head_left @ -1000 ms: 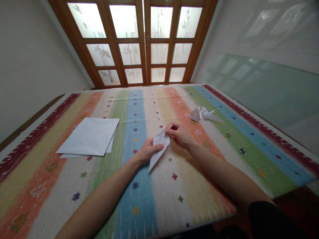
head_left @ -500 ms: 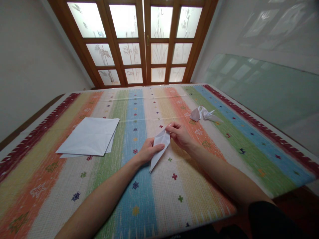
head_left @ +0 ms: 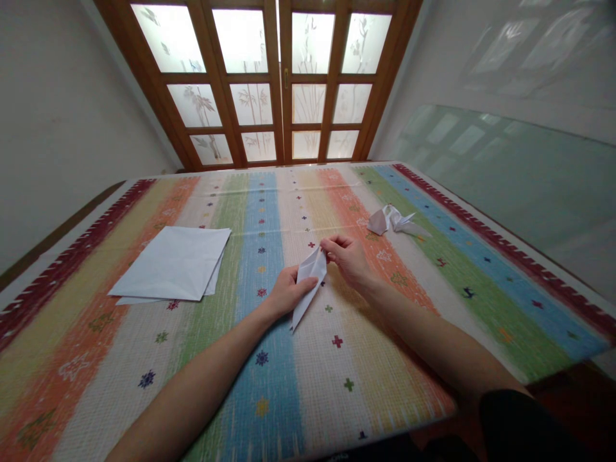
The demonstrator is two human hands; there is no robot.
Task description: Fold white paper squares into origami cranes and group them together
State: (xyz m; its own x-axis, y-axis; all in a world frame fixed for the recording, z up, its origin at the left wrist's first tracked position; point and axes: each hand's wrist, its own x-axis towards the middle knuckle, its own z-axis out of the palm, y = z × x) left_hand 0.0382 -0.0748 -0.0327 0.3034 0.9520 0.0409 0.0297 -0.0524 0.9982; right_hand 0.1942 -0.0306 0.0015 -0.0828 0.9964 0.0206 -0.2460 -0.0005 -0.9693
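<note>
A piece of folded white paper [head_left: 310, 268], long and pointed, is held between my two hands over the middle of the table. My left hand [head_left: 290, 292] grips its lower left side, the thumb lying across the front face. At the upper end, my right hand [head_left: 345, 256] pinches the tip between thumb and fingers. The narrow lower point of the paper sticks out below my left thumb, towards me. What the fingers behind the paper do is hidden.
A small stack of white paper sheets [head_left: 171, 263] lies at the left. Folded white paper figures [head_left: 392, 220] rest at the right, beyond my right hand. A striped tablecloth [head_left: 202, 385] covers the table. Wooden doors with glass panes [head_left: 283, 122] stand beyond its far edge.
The folded paper has turned slightly and looks narrower at its upper part. Both hands keep their hold and have barely shifted.
</note>
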